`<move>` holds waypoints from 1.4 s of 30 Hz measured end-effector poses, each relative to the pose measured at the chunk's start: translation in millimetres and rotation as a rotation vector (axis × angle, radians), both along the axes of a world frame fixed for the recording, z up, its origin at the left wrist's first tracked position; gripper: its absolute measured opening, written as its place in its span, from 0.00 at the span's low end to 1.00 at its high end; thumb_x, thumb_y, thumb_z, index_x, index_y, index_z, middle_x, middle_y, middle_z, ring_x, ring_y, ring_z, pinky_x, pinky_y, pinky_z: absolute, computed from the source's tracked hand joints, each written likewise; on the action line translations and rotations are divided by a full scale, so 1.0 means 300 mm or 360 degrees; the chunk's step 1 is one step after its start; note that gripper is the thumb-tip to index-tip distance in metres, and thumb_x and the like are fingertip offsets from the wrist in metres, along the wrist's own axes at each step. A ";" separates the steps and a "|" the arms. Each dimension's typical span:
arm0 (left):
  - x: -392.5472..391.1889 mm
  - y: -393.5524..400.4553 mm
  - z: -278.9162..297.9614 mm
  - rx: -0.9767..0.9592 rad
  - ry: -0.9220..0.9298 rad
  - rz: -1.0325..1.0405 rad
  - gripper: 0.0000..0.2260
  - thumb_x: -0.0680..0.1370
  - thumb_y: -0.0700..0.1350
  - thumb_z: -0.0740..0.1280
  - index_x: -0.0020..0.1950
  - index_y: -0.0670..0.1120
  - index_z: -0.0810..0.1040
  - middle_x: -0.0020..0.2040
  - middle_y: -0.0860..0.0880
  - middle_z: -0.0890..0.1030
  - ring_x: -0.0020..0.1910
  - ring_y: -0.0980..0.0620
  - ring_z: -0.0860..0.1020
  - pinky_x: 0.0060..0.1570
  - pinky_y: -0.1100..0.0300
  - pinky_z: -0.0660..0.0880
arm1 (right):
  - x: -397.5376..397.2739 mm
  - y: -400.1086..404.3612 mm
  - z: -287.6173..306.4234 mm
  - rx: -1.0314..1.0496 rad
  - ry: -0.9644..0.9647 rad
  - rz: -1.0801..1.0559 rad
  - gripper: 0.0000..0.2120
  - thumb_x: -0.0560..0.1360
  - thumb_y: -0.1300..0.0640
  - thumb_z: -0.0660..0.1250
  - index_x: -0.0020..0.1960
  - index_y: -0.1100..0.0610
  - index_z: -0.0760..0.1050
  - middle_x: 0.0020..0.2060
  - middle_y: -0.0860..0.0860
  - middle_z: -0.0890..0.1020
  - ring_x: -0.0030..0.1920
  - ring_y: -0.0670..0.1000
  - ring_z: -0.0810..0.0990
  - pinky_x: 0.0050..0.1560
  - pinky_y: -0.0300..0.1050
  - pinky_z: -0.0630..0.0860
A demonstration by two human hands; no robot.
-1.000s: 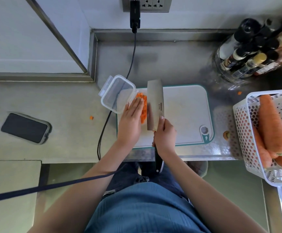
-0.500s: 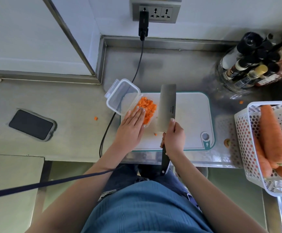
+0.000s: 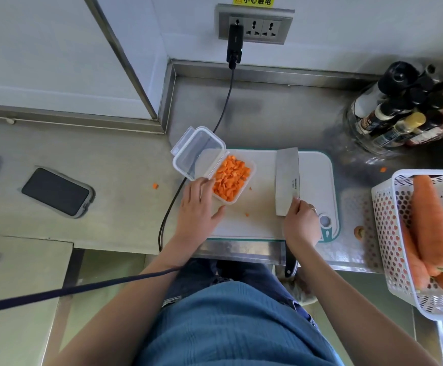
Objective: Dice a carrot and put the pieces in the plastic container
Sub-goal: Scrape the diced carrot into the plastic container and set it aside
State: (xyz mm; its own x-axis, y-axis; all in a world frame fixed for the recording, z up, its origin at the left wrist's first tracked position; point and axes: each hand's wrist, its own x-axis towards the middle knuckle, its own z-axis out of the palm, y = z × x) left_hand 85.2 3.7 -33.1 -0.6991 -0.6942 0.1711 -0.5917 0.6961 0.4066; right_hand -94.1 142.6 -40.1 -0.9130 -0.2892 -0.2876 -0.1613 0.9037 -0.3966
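Now | left fingers relaxed, touching container | right fingers grasping cleaver

— Where is room lying open on the cutting board?

— Between the plastic container and the cleaver.

— What is crowding the right?

— A basket and bottles are standing there.

— And left?

— A cable is crossing the desk; a phone is lying well apart.

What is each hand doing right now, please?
Left hand: open, fingers resting against the plastic container of diced carrot.
Right hand: gripping the cleaver.
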 end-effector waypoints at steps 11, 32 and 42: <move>0.004 0.014 -0.012 0.0424 0.0073 0.0560 0.36 0.58 0.52 0.81 0.56 0.35 0.71 0.50 0.40 0.74 0.51 0.40 0.72 0.52 0.49 0.71 | -0.042 0.000 -0.014 0.0104 0.0065 0.0176 0.20 0.82 0.45 0.48 0.53 0.59 0.71 0.48 0.59 0.78 0.48 0.62 0.76 0.40 0.50 0.72; -0.121 -0.050 0.037 0.1204 0.0766 0.0258 0.43 0.56 0.48 0.80 0.67 0.54 0.62 0.61 0.59 0.71 0.57 0.55 0.76 0.52 0.59 0.74 | -0.080 -0.320 0.222 -0.0925 -0.0249 0.0413 0.10 0.81 0.52 0.56 0.57 0.54 0.72 0.45 0.47 0.78 0.46 0.49 0.76 0.45 0.42 0.69; -0.064 -0.130 0.055 0.0743 0.0099 -0.0103 0.27 0.70 0.39 0.74 0.67 0.46 0.71 0.71 0.50 0.67 0.58 0.48 0.76 0.55 0.54 0.74 | -0.088 -0.277 0.113 -0.0461 -0.0544 0.1171 0.33 0.71 0.50 0.74 0.70 0.55 0.63 0.67 0.49 0.70 0.64 0.49 0.69 0.61 0.44 0.67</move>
